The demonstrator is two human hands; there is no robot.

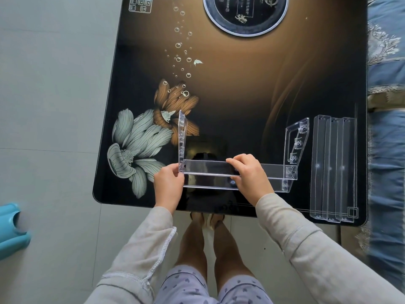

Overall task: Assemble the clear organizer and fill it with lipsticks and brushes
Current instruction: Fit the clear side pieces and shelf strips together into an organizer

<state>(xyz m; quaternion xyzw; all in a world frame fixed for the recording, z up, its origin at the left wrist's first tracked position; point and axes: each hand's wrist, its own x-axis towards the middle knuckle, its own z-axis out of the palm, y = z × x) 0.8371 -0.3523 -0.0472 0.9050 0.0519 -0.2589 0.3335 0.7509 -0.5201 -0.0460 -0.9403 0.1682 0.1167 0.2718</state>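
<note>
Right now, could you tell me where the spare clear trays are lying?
In the head view, the spare clear trays lie side by side at the table's right edge, just right of the right side panel.

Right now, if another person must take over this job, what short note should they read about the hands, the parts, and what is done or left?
Left hand grips the left end of the clear long shelf strip, at its joint with the left side panel.
Right hand pinches the same strip near its middle.
Right side panel stands at the strip's other end.
Three spare clear strips lie on the table, at right.
Done: frame partly joined. Left: spare strips, then filling; no lipsticks or brushes in view.
</note>
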